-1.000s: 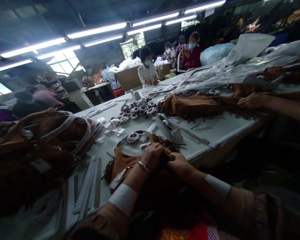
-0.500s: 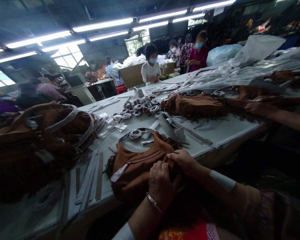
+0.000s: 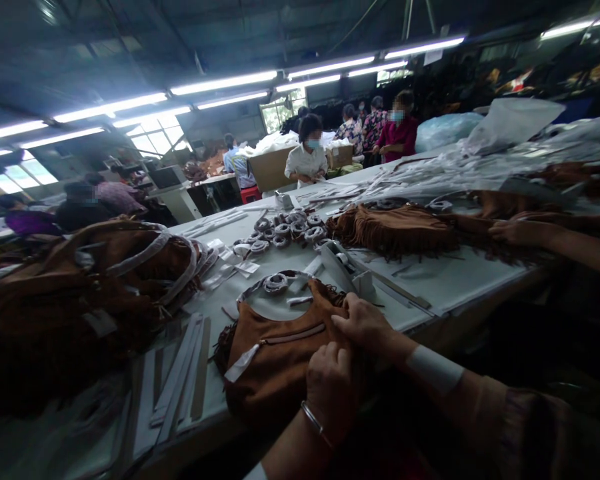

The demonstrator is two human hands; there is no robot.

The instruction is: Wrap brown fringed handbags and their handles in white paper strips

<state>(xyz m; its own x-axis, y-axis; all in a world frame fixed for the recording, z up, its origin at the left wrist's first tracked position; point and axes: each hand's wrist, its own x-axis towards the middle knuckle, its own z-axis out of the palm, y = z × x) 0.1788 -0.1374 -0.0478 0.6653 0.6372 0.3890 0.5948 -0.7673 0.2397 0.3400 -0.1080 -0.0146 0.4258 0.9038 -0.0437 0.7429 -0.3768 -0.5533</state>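
Long tube lights (image 3: 224,83) glow beneath a dark ceiling (image 3: 260,33), with bright windows (image 3: 159,138) behind.

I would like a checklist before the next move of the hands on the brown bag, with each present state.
1. Right hand grips the brown bag: ok, at its upper right edge.
2. Left hand grips firmly: cannot tell, fingers curled against it.
3. Zip uncovered: ok.
4. White wrapping at zip's end: ok.
5. Table left of bag clear: not ok, flat strips there.

Part of brown bag (image 3: 270,373) hidden behind hands (image 3: 331,377); left forearm (image 3: 291,445) cut off at bottom, co-worker's arm (image 3: 587,249) at right.
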